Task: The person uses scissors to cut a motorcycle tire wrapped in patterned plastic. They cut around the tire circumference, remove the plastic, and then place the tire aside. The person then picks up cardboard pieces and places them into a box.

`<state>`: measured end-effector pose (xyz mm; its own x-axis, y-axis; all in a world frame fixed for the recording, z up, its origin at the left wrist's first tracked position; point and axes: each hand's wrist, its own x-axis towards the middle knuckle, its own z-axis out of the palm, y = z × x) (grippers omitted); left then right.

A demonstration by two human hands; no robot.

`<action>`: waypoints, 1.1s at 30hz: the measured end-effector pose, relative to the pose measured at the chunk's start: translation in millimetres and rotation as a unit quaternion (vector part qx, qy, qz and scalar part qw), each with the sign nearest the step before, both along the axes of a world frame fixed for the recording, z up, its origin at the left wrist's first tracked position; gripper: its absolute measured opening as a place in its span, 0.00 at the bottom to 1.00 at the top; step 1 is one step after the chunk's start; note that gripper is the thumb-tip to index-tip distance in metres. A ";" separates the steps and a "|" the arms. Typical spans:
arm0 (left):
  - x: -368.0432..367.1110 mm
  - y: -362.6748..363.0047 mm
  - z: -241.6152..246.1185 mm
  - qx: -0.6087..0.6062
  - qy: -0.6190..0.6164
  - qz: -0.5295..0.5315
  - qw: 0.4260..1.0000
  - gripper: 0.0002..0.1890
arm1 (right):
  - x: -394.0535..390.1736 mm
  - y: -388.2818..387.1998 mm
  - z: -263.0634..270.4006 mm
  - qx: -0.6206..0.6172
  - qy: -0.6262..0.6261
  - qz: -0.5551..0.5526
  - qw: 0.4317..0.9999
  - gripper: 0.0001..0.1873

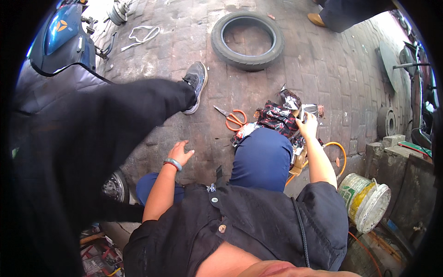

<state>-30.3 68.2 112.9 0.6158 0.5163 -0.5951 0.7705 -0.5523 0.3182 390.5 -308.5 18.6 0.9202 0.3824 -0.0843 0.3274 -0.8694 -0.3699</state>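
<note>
My right hand [308,127] has its thumb and fingers on the edge of a silver foil packet [309,110]; the fingertips are partly hidden. Under and beside that hand lies a heap of crumpled black and red foil wrappers [277,116]. Orange-handled scissors [235,118] rest on the brick floor just left of the heap, blades pointing up-left. My left hand [181,152] hovers over the floor, fingers apart, holding nothing, with bracelets at its wrist. Between my arms, my blue-trousered knee [263,155] hides part of the heap.
A tyre [247,41] lies flat ahead. Another person's black-trousered leg and sneaker [195,86] reach in from the left, near a blue scooter [62,38]. A second person's shoe [316,20] is at upper right. An orange hose [341,147] and a stained bucket [365,202] are at right.
</note>
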 end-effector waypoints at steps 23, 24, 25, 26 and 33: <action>34.1 -13.1 4.8 -0.096 0.003 0.017 0.995 0.29 | -17.7 70.2 -11.0 0.111 0.036 0.102 0.988 0.09; 40.6 -11.7 5.8 -0.099 -0.010 0.015 0.995 0.29 | -4.5 68.9 2.7 0.105 0.040 0.083 0.990 0.10; 47.3 -10.2 7.3 -0.103 -0.020 0.020 0.994 0.29 | 6.5 69.7 14.4 0.104 0.053 0.064 0.991 0.12; 54.6 -8.9 8.5 -0.101 -0.033 0.018 0.994 0.29 | 16.4 65.7 26.4 0.098 0.107 0.021 0.989 0.13; 77.7 -5.2 14.6 -0.089 -0.063 0.000 0.994 0.29 | 49.9 41.7 52.8 0.598 0.272 -0.188 0.730 0.36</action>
